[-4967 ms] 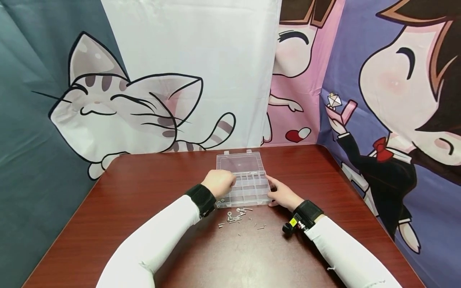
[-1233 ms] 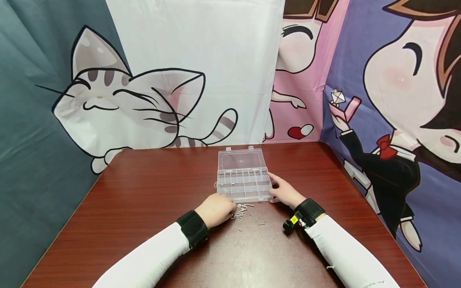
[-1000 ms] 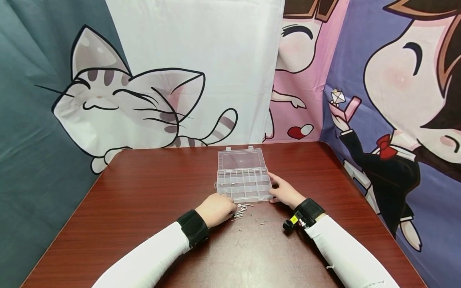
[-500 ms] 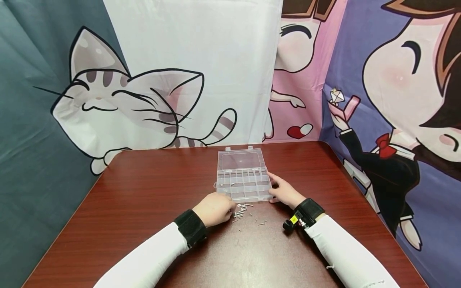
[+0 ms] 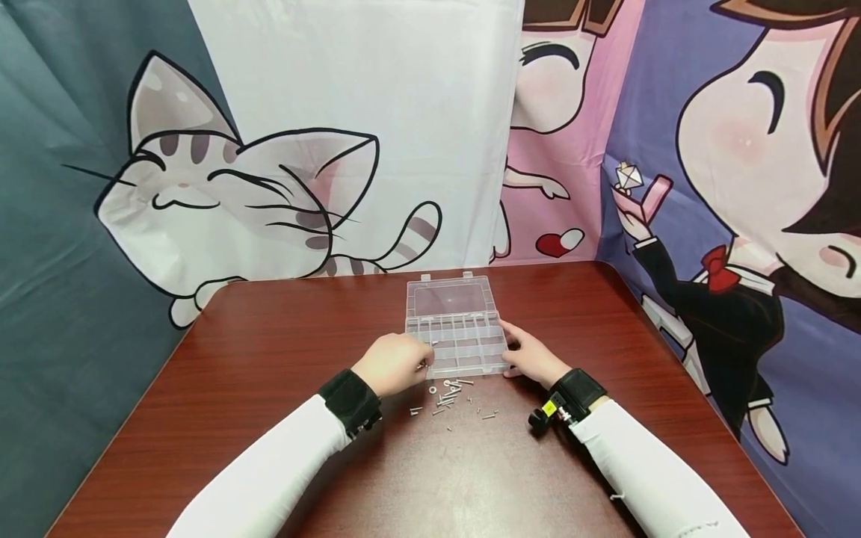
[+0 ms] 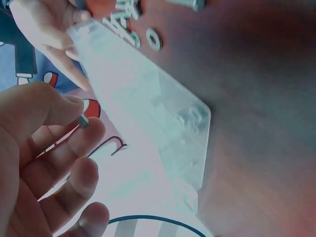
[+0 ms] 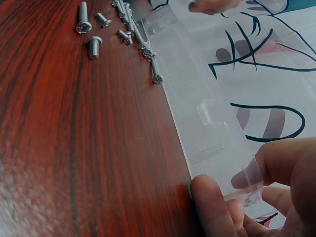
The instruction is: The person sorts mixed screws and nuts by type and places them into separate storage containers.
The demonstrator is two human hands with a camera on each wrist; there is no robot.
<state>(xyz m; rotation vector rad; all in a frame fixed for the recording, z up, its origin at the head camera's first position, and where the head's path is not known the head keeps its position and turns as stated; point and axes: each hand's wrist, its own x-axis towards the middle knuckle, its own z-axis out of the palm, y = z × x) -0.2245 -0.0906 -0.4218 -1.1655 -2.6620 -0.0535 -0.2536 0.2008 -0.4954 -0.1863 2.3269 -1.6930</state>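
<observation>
Left hand [image 5: 392, 364]: thumb and forefinger pinch a small threaded piece [image 6: 83, 120], its far end hidden by the fingertips; hand covers the near-left corner of the lidded clear box [image 5: 467, 350] in the head view. Right hand [image 5: 534, 360] grips the box's right end, thumb at front. Loose screws [image 5: 447, 397] and washer [image 5: 433, 390] on worktop [image 5: 269, 336], just before the box, between hands.

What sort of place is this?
Probably an indoor corner set up for small hand work, perhaps for filming it: printed cloths with cartoon figures hang behind a bare-topped wooden-looking table, where loose screws lie beside an open, divided plastic box.
</observation>
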